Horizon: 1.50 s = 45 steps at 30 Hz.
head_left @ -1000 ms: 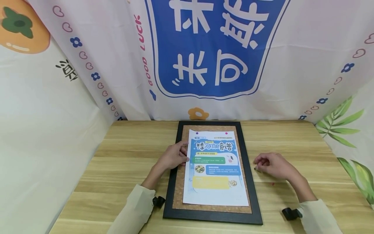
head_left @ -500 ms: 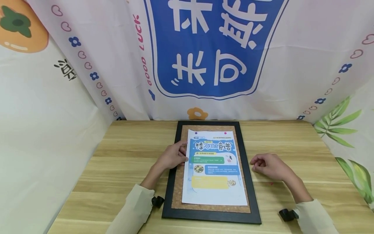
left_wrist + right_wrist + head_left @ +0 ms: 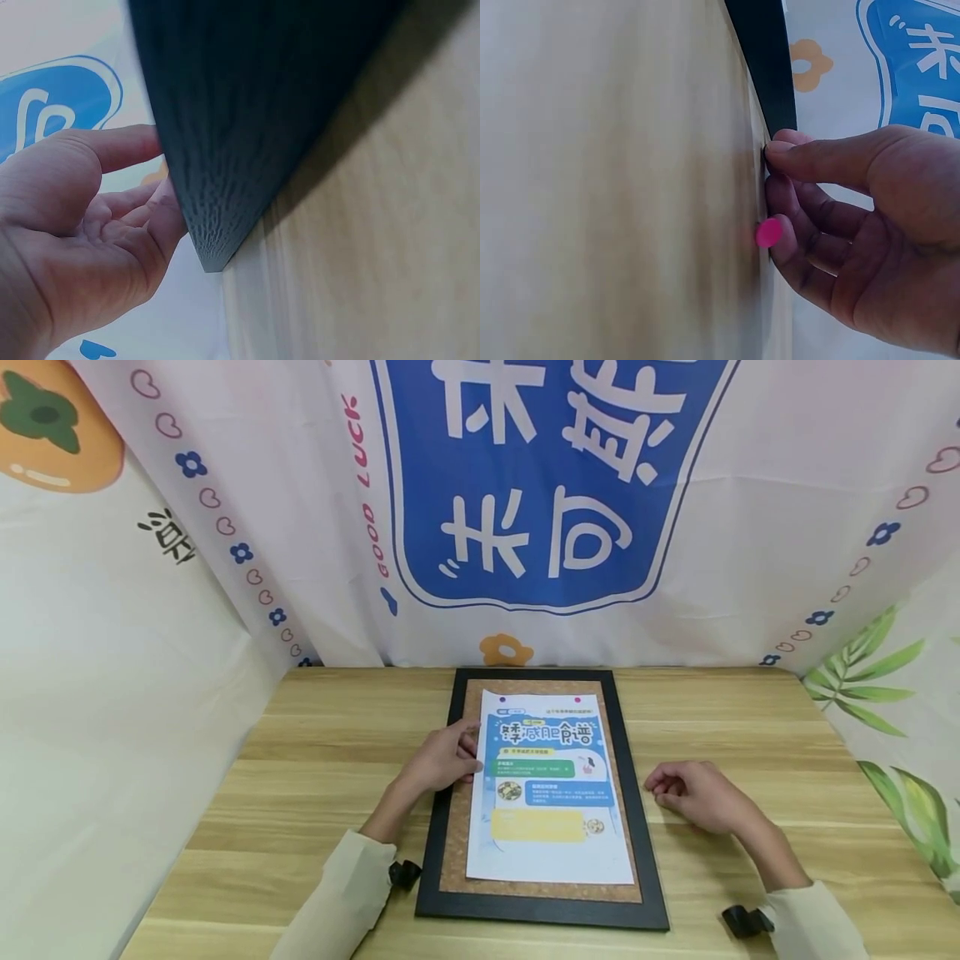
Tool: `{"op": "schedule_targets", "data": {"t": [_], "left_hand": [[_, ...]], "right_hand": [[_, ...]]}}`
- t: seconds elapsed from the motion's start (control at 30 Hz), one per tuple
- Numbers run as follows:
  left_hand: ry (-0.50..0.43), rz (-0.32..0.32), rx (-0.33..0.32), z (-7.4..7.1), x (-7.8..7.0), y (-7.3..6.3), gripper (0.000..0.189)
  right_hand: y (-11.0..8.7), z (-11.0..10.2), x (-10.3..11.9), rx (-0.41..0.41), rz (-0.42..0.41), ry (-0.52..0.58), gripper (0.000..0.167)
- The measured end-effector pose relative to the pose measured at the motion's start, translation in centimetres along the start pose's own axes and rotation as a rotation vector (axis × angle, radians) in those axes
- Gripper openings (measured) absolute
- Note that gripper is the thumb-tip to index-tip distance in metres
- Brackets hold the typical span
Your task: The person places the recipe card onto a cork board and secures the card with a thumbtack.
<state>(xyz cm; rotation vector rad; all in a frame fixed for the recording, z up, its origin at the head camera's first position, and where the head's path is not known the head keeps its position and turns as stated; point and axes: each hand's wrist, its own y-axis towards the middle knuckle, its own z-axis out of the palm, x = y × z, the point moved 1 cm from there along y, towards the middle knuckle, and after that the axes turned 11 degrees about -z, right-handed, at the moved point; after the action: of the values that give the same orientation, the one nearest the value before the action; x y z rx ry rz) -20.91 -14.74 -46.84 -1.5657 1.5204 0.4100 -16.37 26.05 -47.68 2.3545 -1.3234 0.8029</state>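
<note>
In the head view, a sheet of paper with a blue printed heading lies on a black-framed cork board. Two pushpins stand in its top corners, a purple one and a pink one. My left hand reaches over the frame's left side and rests with its fingertips at the paper's left edge. Right of the board, my right hand is low over the table, thumb and forefinger pinching a small dark thing, mostly hidden. A pink pushpin is beside its curled lower fingers.
The wooden table extends on both sides of the board. Behind it hangs a printed cloth. Black cameras are strapped to both wrists, the left camera close to the frame's left edge.
My right thumb and forefinger have come together, and the dark spot at their tips no longer shows in the head view. The pink pushpin on the table is now covered there. My left hand stays put.
</note>
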Motion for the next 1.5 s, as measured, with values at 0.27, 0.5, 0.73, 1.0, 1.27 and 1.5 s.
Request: {"op": "schedule_targets", "data": {"t": [0.27,0.5,0.73,1.0,1.27,1.5], "left_hand": [[0.000,0.000,-0.006,0.0,0.1,-0.1,0.071],[-0.004,0.006,0.002,0.0,0.0,-0.1,0.071],[0.001,0.011,-0.002,0.0,-0.2,-0.1,0.071],[-0.004,0.034,0.007,-0.2,-0.1,0.0,0.070],[0.013,0.061,0.011,-0.3,0.0,0.1,0.067],[0.025,0.057,0.012,-0.3,0.1,0.2,0.068]], "right_hand": [[-0.3,0.1,0.0,0.015,-0.037,-0.001,0.014],[-0.4,-0.3,0.7,-0.004,-0.066,0.016,0.016],[0.3,-0.2,1.9,-0.006,-0.090,0.038,0.014],[1.0,0.5,3.4,0.016,-0.108,0.063,0.016],[1.6,1.1,4.6,0.026,-0.143,0.083,0.012],[2.1,1.9,5.8,0.043,-0.158,0.106,0.010]]}}
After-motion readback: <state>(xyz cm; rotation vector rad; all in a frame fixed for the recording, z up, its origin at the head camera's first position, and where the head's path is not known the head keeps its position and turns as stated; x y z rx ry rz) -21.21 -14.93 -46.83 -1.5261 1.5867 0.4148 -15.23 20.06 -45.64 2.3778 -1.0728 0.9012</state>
